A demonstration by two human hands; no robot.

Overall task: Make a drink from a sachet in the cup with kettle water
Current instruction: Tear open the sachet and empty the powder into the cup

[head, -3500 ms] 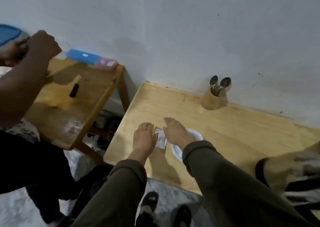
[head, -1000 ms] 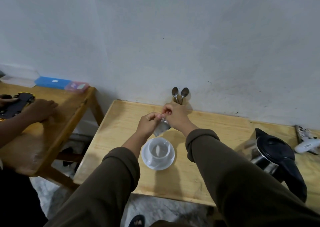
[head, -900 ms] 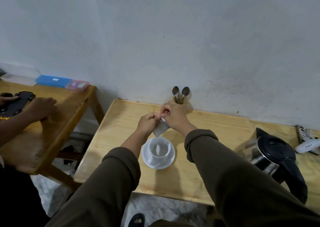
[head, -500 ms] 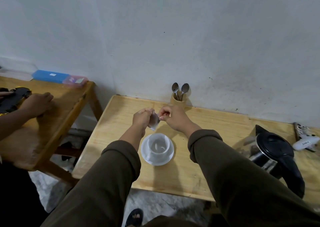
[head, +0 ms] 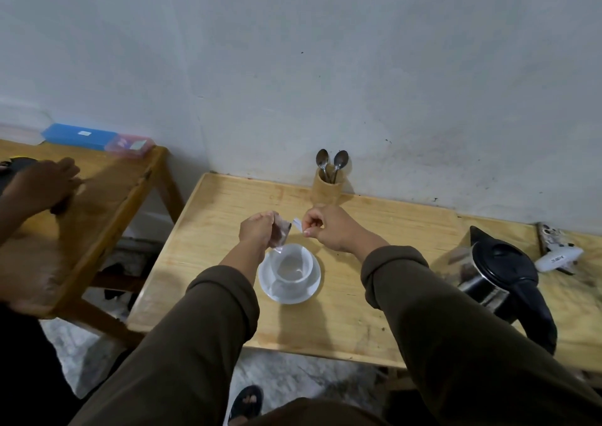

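Note:
A white cup (head: 291, 271) stands on a white saucer (head: 312, 287) in the middle of the wooden table (head: 342, 321). Just behind the cup, my left hand (head: 255, 232) pinches the small sachet (head: 281, 234), held tilted above the cup's far rim. My right hand (head: 329, 228) is a little to the right of it and pinches a small torn-off white strip (head: 299, 224). A steel kettle (head: 501, 275) with a black lid and handle stands on the table at the right.
A wooden holder (head: 326, 187) with two spoons stands against the wall behind my hands. A white gadget (head: 558, 258) lies right of the kettle. At the left, another person's hand (head: 42, 183) rests on a second wooden table (head: 107, 194) bearing a blue box (head: 78, 136).
The sachet came up off the table and was held by both hands above the cup. My hands have now drawn apart, the right one taking a torn strip away from the sachet.

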